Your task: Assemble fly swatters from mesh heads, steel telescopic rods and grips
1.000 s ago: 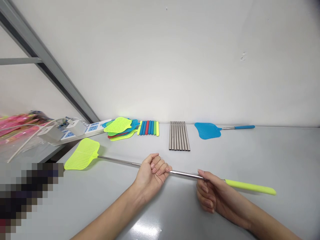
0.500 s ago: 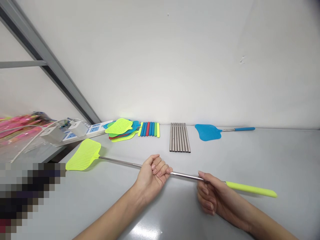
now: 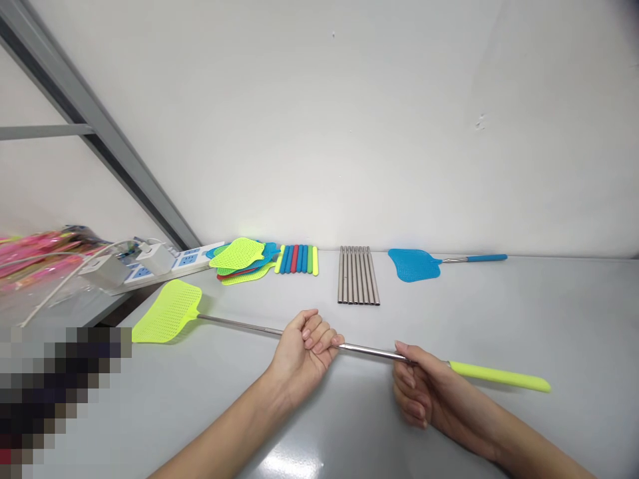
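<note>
Yellow-green swatter (image 3: 167, 311) lies lengthwise across the front half of the counter (image 3: 564, 319), head toward the left edge, handle (image 3: 499, 377) pointing right. Left hand (image 3: 309, 346) curled round the rod (image 3: 234, 323) mid-length; right hand (image 3: 424, 392) pinching it, thumb on top, just short of the handle. Both hands gripping. Whether the head touches the counter: can't tell.

Handling, my judgement: hold both grips in one line so the thin rod doesn't bend; any pull or push should run along the rod, not across. Load the metal, not the head's neck. Firm right grip, since the thumb pinch could slip on smooth metal.

Containers: only clear plastic bagging (image 3: 50, 266) beyond the left edge, pink and yellowish items inside, too blurred to identify. Metal tubes (image 3: 358, 276) sit loose near the back edge, uncontained.
</note>
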`<state>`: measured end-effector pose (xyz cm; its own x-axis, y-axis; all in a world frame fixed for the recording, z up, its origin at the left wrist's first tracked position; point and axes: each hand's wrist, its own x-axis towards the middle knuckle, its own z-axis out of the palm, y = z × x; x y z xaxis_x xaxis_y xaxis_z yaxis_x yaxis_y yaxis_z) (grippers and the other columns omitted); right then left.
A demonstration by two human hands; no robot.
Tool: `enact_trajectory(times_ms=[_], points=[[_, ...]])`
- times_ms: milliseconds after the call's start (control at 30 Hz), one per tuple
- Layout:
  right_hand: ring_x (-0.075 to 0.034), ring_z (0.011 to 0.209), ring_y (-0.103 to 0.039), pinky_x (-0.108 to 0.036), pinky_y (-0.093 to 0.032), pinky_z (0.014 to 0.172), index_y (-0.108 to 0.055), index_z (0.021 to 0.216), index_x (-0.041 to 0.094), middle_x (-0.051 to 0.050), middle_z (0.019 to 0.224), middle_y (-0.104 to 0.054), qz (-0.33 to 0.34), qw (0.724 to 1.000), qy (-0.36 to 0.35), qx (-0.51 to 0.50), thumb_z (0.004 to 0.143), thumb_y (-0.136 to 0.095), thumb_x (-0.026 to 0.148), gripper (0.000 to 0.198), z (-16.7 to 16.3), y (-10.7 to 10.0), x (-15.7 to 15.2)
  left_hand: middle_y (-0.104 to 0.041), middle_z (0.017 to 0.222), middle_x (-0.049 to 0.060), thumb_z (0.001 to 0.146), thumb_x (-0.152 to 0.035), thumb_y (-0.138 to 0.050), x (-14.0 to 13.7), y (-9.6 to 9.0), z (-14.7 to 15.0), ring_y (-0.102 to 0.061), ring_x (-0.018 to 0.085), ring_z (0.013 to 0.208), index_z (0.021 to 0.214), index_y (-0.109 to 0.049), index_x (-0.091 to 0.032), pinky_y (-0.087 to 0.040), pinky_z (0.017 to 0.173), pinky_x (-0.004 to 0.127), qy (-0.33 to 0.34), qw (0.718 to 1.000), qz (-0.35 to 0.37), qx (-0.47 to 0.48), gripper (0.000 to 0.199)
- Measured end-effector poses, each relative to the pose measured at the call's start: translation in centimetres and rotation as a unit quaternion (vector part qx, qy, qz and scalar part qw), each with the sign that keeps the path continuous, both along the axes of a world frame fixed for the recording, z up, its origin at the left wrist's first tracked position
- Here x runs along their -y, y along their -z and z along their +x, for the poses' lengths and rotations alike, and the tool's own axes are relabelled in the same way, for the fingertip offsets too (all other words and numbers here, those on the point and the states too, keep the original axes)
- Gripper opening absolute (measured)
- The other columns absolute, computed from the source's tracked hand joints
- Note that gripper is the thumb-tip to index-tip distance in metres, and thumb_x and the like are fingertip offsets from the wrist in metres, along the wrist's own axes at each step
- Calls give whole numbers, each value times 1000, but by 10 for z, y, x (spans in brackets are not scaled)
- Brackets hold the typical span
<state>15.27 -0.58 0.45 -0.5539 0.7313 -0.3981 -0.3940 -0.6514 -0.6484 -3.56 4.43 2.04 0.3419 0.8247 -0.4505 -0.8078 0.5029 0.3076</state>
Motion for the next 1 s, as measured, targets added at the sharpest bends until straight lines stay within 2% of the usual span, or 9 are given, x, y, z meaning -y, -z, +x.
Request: enact_trajectory(times_ms=[1000], points=[[-8, 42, -35, -22, -27, 46, -43, 54, 16, 6, 44, -31, -3, 1000, 8, 0, 84, -37, 43, 41, 0, -1, 0, -13, 38, -7, 77, -14, -39, 1, -1, 0, -19, 7, 35, 46, -15, -19, -39, 50, 24, 3, 1000, -8, 7, 40]])
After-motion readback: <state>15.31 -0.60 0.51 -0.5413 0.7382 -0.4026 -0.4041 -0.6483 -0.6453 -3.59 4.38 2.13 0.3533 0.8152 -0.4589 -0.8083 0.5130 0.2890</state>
